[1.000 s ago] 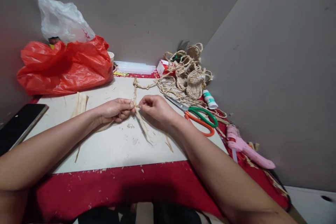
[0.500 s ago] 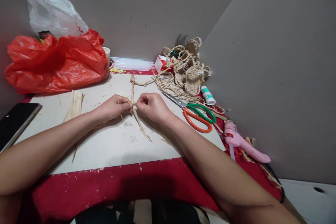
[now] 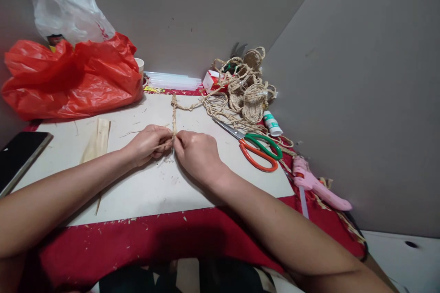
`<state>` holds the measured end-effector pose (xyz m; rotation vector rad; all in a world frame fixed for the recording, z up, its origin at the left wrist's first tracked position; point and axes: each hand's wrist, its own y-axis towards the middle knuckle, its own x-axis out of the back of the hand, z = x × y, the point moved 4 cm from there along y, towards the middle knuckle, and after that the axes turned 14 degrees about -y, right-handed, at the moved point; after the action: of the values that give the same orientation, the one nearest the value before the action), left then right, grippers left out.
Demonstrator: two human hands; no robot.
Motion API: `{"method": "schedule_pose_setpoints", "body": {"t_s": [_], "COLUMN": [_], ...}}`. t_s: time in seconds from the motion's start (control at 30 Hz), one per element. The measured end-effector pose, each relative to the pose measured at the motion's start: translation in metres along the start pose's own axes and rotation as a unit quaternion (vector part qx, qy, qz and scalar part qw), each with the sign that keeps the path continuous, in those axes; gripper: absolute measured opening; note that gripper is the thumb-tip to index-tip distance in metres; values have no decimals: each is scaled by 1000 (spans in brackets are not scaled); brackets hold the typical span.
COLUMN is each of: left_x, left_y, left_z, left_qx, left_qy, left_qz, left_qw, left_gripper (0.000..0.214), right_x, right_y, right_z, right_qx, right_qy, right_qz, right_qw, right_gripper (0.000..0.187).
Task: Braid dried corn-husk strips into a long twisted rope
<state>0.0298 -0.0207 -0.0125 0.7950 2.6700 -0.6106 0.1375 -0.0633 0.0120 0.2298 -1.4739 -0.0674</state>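
Note:
A thin braided straw cord (image 3: 173,114) runs from the far side of the white board (image 3: 144,192) toward me and ends between my two hands. My left hand (image 3: 149,143) is closed, pinching the near end of the cord and loose straw strands. Touching it, my right hand (image 3: 194,155) is closed over the same spot, knuckles up, and hides the loose straw tails beneath it. The cord's far end bends right into a pile of coiled straw rope (image 3: 242,94).
Orange-and-green scissors (image 3: 257,149) lie right of my hands, a pink glue gun (image 3: 318,187) beyond them, a small white tube (image 3: 272,122) by the rope. A red plastic bag (image 3: 72,78) and clear bag (image 3: 65,7) sit back left. Flat straw strips (image 3: 96,139) and a phone (image 3: 19,153) lie left.
My right hand has turned over and moved onto the loose straw tails, covering them. Both hands have drawn closer together at the cord's end. The view shifted slightly.

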Motion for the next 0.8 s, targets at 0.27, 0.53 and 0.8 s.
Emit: {"method": "schedule_pose_setpoints", "body": {"t_s": [0.27,0.53,0.8], "left_x": [4,5,8], "left_y": [2,2,2], "left_z": [3,7,3], "left_qx": [-15,19,28], "left_qy": [-13,-4,-19], "left_qz": [-20,-29,-22], "left_qw": [1000,999,999], "left_gripper": [29,22,14], "right_x": [9,-1,26], "right_y": [-8,-17,-18], "right_z": [18,30,20], "right_qx": [69,135,165], "right_qy": [-140,-189,-39], "right_qz": [57,87,100], "right_qw": [986,969,981], "right_gripper": [27,38,35]}}
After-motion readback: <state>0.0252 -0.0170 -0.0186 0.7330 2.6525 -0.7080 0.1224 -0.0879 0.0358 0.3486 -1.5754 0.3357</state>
